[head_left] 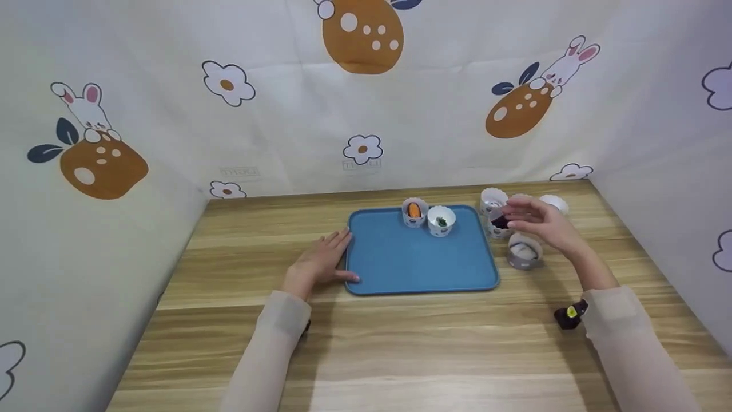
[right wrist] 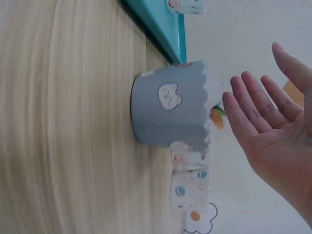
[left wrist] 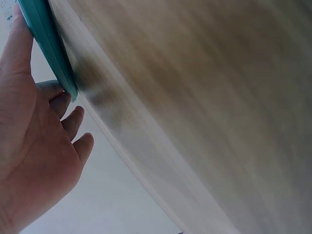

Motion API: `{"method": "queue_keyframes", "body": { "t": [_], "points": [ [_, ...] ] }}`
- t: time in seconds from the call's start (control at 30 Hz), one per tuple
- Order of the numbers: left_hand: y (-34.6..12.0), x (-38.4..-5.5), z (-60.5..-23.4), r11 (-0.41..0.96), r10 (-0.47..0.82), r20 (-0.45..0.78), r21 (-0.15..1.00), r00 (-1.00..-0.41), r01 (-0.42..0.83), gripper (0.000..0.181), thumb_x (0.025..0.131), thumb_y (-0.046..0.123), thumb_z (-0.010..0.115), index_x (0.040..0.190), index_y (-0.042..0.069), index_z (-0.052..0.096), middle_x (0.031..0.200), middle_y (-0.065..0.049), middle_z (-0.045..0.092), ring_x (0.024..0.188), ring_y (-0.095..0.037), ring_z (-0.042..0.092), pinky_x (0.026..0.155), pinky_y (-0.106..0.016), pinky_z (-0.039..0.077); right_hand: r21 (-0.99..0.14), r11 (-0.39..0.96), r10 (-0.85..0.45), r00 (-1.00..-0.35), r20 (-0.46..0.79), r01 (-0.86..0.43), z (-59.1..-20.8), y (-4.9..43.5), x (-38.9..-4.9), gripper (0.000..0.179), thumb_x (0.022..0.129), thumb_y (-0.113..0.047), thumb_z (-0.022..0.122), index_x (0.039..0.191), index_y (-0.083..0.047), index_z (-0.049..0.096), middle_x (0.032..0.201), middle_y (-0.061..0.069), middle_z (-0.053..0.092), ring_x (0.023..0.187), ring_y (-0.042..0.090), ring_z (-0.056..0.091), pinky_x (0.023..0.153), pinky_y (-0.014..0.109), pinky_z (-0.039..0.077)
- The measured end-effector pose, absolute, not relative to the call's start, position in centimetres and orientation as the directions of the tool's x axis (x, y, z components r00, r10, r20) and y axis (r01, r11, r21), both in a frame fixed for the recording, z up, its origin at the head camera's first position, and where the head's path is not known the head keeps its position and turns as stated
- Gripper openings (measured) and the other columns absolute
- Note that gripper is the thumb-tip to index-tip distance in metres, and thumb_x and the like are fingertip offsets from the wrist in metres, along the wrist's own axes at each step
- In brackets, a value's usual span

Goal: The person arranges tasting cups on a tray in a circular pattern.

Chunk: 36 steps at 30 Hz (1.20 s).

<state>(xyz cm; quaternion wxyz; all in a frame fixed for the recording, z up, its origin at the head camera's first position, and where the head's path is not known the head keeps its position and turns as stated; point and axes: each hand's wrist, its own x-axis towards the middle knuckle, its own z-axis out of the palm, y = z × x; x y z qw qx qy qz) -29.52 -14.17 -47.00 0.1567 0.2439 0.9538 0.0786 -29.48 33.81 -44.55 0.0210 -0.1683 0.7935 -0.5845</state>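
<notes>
My left hand [head_left: 320,260] lies along the left edge of a blue tray [head_left: 423,263], its thumb on the rim and fingers extended. The left wrist view shows the tray's edge [left wrist: 46,46] against those fingers. Two white paper cups stand at the tray's back: one cup [head_left: 407,218] holds an orange carrot-like piece, the other cup [head_left: 439,230] something green. My right hand [head_left: 546,224] hovers over cups right of the tray, holding nothing. Its fingertips overlap a cup [head_left: 498,232] with dark purple contents. Nearer stands a grey cup [head_left: 521,260], with a whitish item inside.
Another scalloped cup [head_left: 492,199] and a white cup [head_left: 555,201] stand behind; one more is partly hidden by my right hand. A small black object [head_left: 567,318] with a yellow mark is beside the right sleeve. Printed cloth [head_left: 286,137] walls the wooden table [head_left: 400,349].
</notes>
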Motion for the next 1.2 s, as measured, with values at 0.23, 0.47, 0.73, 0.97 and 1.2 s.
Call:
{"method": "queue_keyframes", "body": {
  "t": [0.23, 0.47, 0.73, 0.97, 1.2],
  "points": [
    [-14.2, -29.4, -47.0, 0.87, 0.487, -0.261, 0.232, -0.833, 0.436, 0.104, 0.088, 0.058, 0.066, 0.16, 0.005, 0.014, 0.169, -0.013, 0.008, 0.156, -0.033, 0.012, 0.128, -0.049, 0.012, -0.945, 0.244, -0.304, -0.942, 0.14, -0.219, -45.2, 35.4, -28.9, 0.052, 0.094, -0.002, 0.066, 0.138, 0.015, 0.044, 0.12, -0.003, 0.071, 0.11, 0.004, 0.068, 0.09, 0.014, 0.055],
    [-14.2, -29.4, -47.1, 0.869, 0.487, -0.265, 0.24, -0.832, 0.432, 0.104, 0.089, 0.058, 0.066, 0.16, 0.005, 0.013, 0.169, -0.013, 0.007, 0.157, -0.033, 0.011, 0.129, -0.048, 0.011, -0.96, 0.196, -0.326, -0.937, 0.128, -0.2, -45.8, 36.6, -28.4, 0.052, 0.094, 0.001, 0.063, 0.138, 0.019, 0.04, 0.123, -0.002, 0.071, 0.112, 0.006, 0.068, 0.091, 0.015, 0.055],
    [-14.3, -29.3, -47.0, 0.858, 0.506, -0.245, 0.245, -0.827, 0.452, 0.102, 0.089, 0.056, 0.066, 0.159, 0.003, 0.015, 0.169, -0.014, 0.01, 0.156, -0.035, 0.013, 0.128, -0.05, 0.014, -0.952, 0.245, -0.336, -0.937, 0.092, -0.181, -46.1, 37.2, -27.9, 0.053, 0.094, 0.0, 0.064, 0.137, 0.019, 0.041, 0.122, -0.003, 0.07, 0.111, 0.003, 0.067, 0.091, 0.015, 0.055],
    [-14.2, -29.3, -46.9, 0.861, 0.5, -0.251, 0.245, -0.829, 0.445, 0.102, 0.089, 0.056, 0.067, 0.16, 0.003, 0.015, 0.169, -0.014, 0.009, 0.156, -0.034, 0.012, 0.128, -0.05, 0.014, -0.951, 0.224, -0.388, -0.915, 0.113, -0.213, -46.7, 37.7, -27.7, 0.054, 0.093, 0.003, 0.063, 0.139, 0.02, 0.038, 0.126, -0.006, 0.069, 0.115, 0.002, 0.065, 0.094, 0.013, 0.052],
    [-14.1, -29.3, -46.8, 0.867, 0.491, -0.258, 0.238, -0.832, 0.438, 0.102, 0.089, 0.057, 0.066, 0.16, 0.004, 0.015, 0.169, -0.013, 0.009, 0.156, -0.034, 0.012, 0.128, -0.05, 0.013, -0.952, 0.228, -0.415, -0.905, 0.094, -0.203, -47.2, 37.8, -27.5, 0.059, 0.091, 0.004, 0.065, 0.14, 0.02, 0.036, 0.127, -0.011, 0.067, 0.116, -0.001, 0.062, 0.094, 0.013, 0.052]
  ]
}}
